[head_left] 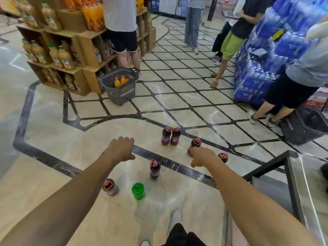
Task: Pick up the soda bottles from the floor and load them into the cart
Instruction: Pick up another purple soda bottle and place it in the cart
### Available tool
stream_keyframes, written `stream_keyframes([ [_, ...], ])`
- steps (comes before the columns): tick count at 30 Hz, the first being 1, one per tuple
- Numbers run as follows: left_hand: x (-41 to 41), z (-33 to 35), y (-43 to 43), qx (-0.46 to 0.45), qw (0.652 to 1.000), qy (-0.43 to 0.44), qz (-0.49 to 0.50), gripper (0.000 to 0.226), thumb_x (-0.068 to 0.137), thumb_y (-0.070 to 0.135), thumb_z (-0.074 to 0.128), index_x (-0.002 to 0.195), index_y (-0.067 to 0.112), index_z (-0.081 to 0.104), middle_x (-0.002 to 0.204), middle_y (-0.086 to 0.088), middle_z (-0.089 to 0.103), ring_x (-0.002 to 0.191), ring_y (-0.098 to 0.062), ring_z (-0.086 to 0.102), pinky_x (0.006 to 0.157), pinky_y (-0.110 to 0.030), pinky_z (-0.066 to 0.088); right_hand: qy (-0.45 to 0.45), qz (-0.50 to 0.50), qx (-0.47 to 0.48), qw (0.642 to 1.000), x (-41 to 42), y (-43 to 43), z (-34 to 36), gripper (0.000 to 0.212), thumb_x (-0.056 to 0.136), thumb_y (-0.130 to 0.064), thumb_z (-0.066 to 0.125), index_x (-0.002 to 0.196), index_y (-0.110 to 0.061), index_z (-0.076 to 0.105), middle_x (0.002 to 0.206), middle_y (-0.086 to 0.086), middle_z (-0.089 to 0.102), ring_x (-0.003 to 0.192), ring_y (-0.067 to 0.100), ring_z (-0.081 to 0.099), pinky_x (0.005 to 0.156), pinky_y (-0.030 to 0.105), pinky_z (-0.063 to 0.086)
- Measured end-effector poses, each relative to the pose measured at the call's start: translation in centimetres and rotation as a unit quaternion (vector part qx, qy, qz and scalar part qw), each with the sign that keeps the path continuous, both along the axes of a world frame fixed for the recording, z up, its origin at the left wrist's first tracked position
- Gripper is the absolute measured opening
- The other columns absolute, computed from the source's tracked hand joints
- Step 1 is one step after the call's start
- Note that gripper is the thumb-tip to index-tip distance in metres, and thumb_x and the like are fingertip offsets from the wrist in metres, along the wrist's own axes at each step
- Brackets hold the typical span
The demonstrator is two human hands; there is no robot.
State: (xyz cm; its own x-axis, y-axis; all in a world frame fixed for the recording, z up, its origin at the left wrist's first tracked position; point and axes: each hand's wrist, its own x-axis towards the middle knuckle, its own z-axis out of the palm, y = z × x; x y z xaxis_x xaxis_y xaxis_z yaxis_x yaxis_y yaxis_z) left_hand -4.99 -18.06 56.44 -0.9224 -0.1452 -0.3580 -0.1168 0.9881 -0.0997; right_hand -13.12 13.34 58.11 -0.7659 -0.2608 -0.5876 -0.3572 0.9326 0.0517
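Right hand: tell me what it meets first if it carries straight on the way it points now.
Most likely the dark soda bottle with the purple cap, standing just beyond the knuckles of the right hand. Depth is unclear from this view, so I cannot tell whether they already touch.

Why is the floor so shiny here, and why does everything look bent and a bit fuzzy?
Head view: white light streaks glare on the polished floor; its wide lens bows the tile lines and the cart; the green bottle looks slightly soft.

Soda bottles (pixel 154 170) stand below left hand (pixel 121 150) and right hand (pixel 202 156).
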Motion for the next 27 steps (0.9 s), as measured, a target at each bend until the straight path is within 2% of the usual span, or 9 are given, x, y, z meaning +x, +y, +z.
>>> stream_keyframes([
  [7,-9.8,-2.3,0.0,-0.005,0.999,-0.023,0.039,0.066,0.085,0.059,0.071,0.137,0.023,0.050,0.128,-0.002,0.061,0.113,-0.022,0.057,0.093,-0.036,0.051,-0.022,0.014,-0.008,1.000,-13.7,1.0,-2.8,0.040,0.085,-0.032,0.077,0.117,-0.017,0.059,0.116,0.008,0.065,0.105,0.028,0.063,0.091,0.042,0.056],
  [12,-16.1,-2.4,0.7,0.003,0.998,-0.036,0.053,0.069,0.085,0.064,0.067,0.136,0.021,0.047,0.132,-0.003,0.059,0.119,-0.025,0.055,0.096,-0.040,0.047,-0.042,0.029,-0.014,0.999,-23.1,1.0,-3.7,0.034,0.088,-0.030,0.071,0.117,-0.018,0.058,0.113,0.005,0.067,0.093,0.024,0.064,0.083,0.036,0.055],
  [16,-18.9,-3.8,0.7,0.017,0.997,-0.043,0.069,0.066,0.083,0.063,0.070,0.133,0.023,0.053,0.136,0.000,0.057,0.123,-0.024,0.053,0.097,-0.038,0.046,-0.079,0.040,-0.034,0.995,-27.8,-1.2,-6.3,0.049,0.089,-0.031,0.072,0.134,-0.020,0.057,0.130,0.004,0.064,0.118,0.026,0.063,0.093,0.037,0.054],
  [19,-20.2,-7.2,0.6,0.017,0.994,-0.084,0.070,0.063,0.086,0.062,0.067,0.130,0.019,0.053,0.136,-0.005,0.056,0.127,-0.027,0.052,0.102,-0.042,0.046,-0.107,0.049,-0.062,0.991,-29.1,-3.1,-10.4,0.049,0.089,-0.033,0.074,0.133,-0.022,0.055,0.131,0.007,0.063,0.117,0.028,0.061,0.086,0.036,0.051],
  [23,-22.0,-14.5,-0.1,0.040,0.986,-0.139,0.085,0.064,0.086,0.062,0.066,0.130,0.019,0.048,0.131,-0.006,0.056,0.122,-0.029,0.052,0.099,-0.046,0.047,-0.163,0.057,-0.087,0.981,-29.5,-5.2,-18.0,0.051,0.088,-0.034,0.077,0.131,-0.018,0.056,0.124,0.009,0.066,0.110,0.031,0.063,0.076,0.034,0.048],
  [25,-22.9,-19.2,-0.3,0.048,0.983,-0.155,0.090,0.066,0.085,0.064,0.067,0.131,0.020,0.048,0.132,-0.005,0.056,0.122,-0.029,0.052,0.100,-0.046,0.047,-0.187,0.038,-0.098,0.977,-29.2,-5.9,-22.6,0.052,0.086,-0.037,0.078,0.131,-0.022,0.056,0.127,0.005,0.065,0.113,0.029,0.063,0.080,0.032,0.046],
  [27,-23.6,-24.3,-0.3,0.060,0.980,-0.165,0.091,0.067,0.084,0.064,0.068,0.132,0.021,0.048,0.132,-0.005,0.055,0.122,-0.029,0.052,0.098,-0.046,0.047,-0.206,0.018,-0.098,0.973,-28.8,-6.3,-27.9,0.055,0.085,-0.041,0.078,0.133,-0.027,0.055,0.132,0.000,0.064,0.115,0.026,0.064,0.090,0.035,0.053],
])
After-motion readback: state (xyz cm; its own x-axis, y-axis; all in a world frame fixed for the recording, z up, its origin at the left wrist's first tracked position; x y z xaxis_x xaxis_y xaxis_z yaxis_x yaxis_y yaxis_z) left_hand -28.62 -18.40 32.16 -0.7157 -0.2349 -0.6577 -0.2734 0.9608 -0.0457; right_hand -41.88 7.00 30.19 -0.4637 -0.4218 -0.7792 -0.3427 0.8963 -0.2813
